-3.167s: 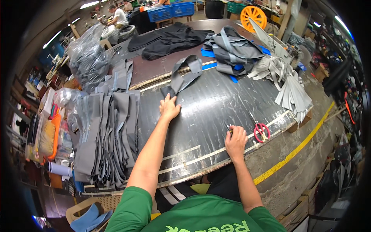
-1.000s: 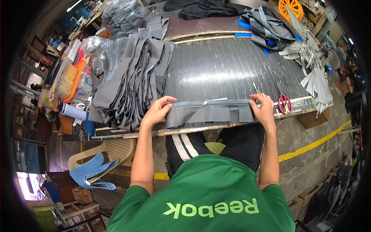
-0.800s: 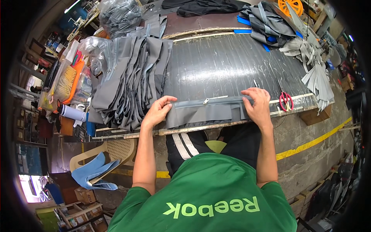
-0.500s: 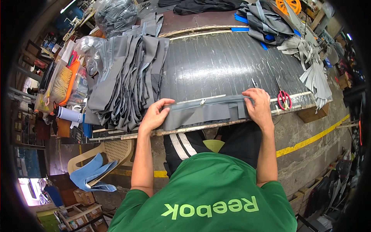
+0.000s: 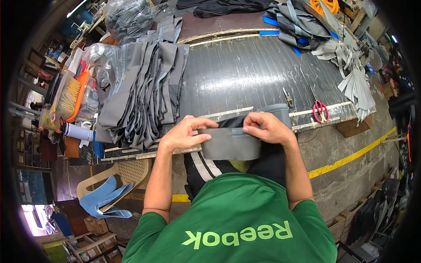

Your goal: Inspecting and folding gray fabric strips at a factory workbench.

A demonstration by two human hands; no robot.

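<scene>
A grey fabric strip with a zipper band is bent into a loop at the table's front edge, its plain face toward me. My left hand pinches the strip's upper left edge between thumb and fingers. Along the same edge, my right hand grips near the zipper band, thumb and index finger together. Part of the strip bends up behind the right hand and rests on the table. The zipper slider does not show. Right of that hand lie small thread snips and scissors with red handles.
A tall heap of grey zippered strips covers the left of the dark table. Beyond it are plastic boxes and a white cylindrical container. Pale strips hang off the right edge. A beige chair stands lower left.
The strip lay flat along the table edge with its slider showing; now it is lifted and bent into a loop. My hands have come closer together, the right one moving left.
</scene>
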